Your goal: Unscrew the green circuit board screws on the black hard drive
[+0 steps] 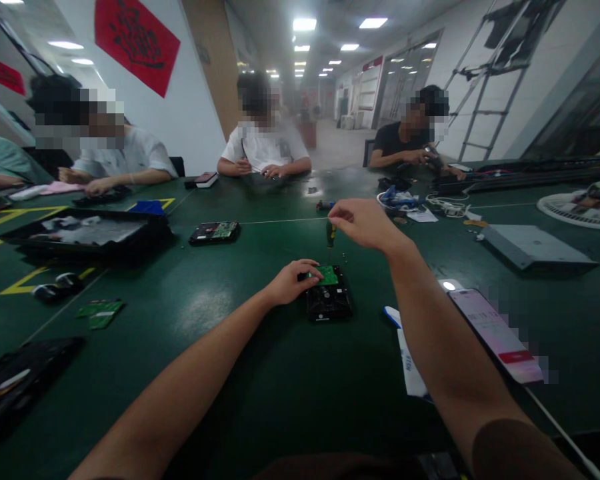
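Left hand (pixel 295 282), fingers loose, steadies hard drive (pixel 330 304); right hand (pixel 367 225) pinches screwdriver (pixel 331 235) above it. Likely dense, rigid; PCB (pixel 330 274) fragile, grip sides.

A screwdriver with a dark green and yellow handle stands nearly upright in the right hand's (pixel 363 221) fingertip grip, its thin shaft pointing down. Below that grip, a black hard drive (pixel 329 305) lies flat, its green circuit board (pixel 329 273) facing up at the far end; the left hand's (pixel 293 280) fingers rest on the board's left side.
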{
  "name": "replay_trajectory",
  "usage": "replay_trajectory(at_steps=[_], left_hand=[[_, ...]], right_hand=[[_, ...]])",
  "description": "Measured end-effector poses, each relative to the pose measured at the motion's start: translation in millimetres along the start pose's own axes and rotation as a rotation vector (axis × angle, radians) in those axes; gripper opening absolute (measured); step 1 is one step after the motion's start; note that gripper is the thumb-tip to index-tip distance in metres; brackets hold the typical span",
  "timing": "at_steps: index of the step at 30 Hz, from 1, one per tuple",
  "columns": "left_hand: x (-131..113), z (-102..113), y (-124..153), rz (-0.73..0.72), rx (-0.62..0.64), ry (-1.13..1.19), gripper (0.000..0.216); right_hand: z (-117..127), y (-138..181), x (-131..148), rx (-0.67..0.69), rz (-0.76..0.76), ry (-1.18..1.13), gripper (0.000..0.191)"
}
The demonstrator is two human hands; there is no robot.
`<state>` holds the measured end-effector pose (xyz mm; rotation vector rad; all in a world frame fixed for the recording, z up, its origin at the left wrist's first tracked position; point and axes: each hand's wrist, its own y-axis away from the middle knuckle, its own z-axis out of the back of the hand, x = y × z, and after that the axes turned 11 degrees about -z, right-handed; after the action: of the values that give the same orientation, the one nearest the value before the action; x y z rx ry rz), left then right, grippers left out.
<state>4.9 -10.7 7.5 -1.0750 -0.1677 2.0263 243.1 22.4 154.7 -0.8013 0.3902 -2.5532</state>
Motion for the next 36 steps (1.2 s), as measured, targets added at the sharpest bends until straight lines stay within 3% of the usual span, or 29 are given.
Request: replay_trajectory(at_steps=[13, 24, 36], left_hand=[[2.0, 0.1, 0.4, 0.009, 0.013, -0.005, 0.017], [2.2, -0.7, 0.2, 0.004, 0.012, -0.017, 0.016], [2.6, 0.0, 0.7, 0.011, 0.018, -0.019, 0.018]], right_hand=[[-0.6, -1.7, -1.2, -0.004, -0.003, 0.046, 0.015], [-5.7, -1.9, -3.1, -0.017, -0.019, -0.050, 0.006], [-4.9, -4.1, -6.3, -0.078, -0.022, 0.054, 0.006]])
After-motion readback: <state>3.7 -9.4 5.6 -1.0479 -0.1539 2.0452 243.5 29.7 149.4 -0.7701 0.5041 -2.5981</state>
